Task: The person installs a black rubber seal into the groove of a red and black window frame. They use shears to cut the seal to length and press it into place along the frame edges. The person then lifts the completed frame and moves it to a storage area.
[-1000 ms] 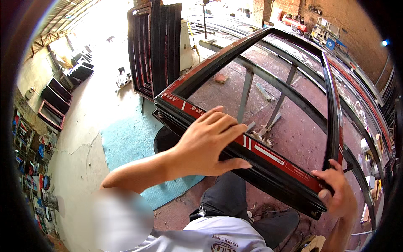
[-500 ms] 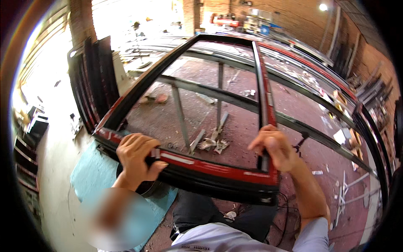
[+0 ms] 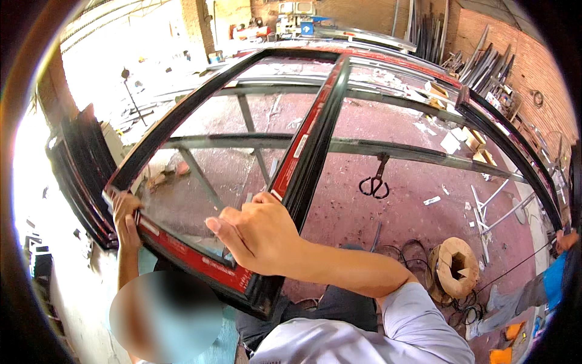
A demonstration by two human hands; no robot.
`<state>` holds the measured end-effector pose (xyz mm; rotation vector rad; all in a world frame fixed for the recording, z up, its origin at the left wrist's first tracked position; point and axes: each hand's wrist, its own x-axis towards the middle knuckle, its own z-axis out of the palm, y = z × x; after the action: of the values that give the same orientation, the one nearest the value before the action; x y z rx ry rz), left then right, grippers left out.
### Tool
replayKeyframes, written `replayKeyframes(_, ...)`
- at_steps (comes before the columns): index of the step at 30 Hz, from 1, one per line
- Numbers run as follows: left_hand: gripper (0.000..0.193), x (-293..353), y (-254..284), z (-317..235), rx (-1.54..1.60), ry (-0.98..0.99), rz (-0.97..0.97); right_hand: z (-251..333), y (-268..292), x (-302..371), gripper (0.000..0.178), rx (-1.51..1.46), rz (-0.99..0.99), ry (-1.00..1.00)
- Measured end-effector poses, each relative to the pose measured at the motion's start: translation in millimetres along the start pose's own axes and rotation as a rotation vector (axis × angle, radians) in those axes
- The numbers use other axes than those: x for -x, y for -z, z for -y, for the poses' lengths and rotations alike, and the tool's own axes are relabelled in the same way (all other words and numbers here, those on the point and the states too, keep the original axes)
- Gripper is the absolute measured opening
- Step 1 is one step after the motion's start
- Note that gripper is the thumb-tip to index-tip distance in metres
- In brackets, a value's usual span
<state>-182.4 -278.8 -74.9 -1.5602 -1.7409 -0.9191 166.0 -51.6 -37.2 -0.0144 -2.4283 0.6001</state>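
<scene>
A black window frame with red film on its faces (image 3: 197, 258) lies tilted in front of me, its far end over a metal rack (image 3: 400, 155). My left hand (image 3: 125, 218) is closed round its near left corner, thumb on the near bar. My right hand (image 3: 260, 236) grips the frame's right side bar close to the near right corner, the thumb sticking out to the left. Black scissors (image 3: 374, 187) hang from the rack's crossbar, to the right of the frame. A blurred patch hides part of my left forearm.
Dark profiles (image 3: 82, 176) stand upright at left. Another dark frame (image 3: 515, 145) curves along the right. A brown ring-shaped roll (image 3: 458, 270) sits on the floor beside black cables. At the right edge, another person's hand (image 3: 567, 241) touches the dark frame.
The frame has swung leftward, its right bar now slanting. My left hand has shifted to the corner, my right hand across to the left. The view has turned rightward, bringing in the other person and the roll.
</scene>
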Motion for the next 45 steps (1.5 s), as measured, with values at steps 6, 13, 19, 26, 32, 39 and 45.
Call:
replayKeyframes(6,0.063,-1.5,-30.8,33.1,0.159,0.205,0.035,-17.0,-14.0,-7.3,0.021,-0.134,-0.044,0.217)
replayKeyframes(13,0.057,-18.7,-23.5,-60.7,0.101,-0.033,0.13,-29.1,21.9,1.9,0.026,-0.173,0.056,0.436)
replayKeyframes(19,0.054,-17.6,-30.9,-114.3,0.122,-0.087,0.123,-22.6,25.9,-4.0,0.029,-0.112,0.176,0.589)
replayKeyframes(26,0.058,-17.1,-29.6,-116.4,0.11,-0.081,0.151,-12.0,32.2,-17.7,0.026,-0.048,0.288,0.691)
replayKeyframes(32,0.059,-18.4,-30.0,-117.4,0.092,-0.097,0.138,-1.3,40.5,-20.6,0.022,0.081,0.354,0.744)
replayKeyframes(39,0.056,-15.7,-36.1,-115.1,0.128,-0.108,0.067,4.8,37.0,-18.1,0.022,0.165,0.3,0.812)
replayKeyframes(45,0.056,-15.6,-36.9,-115.5,0.124,-0.098,0.056,11.0,46.1,-15.7,0.026,0.33,0.458,0.853)
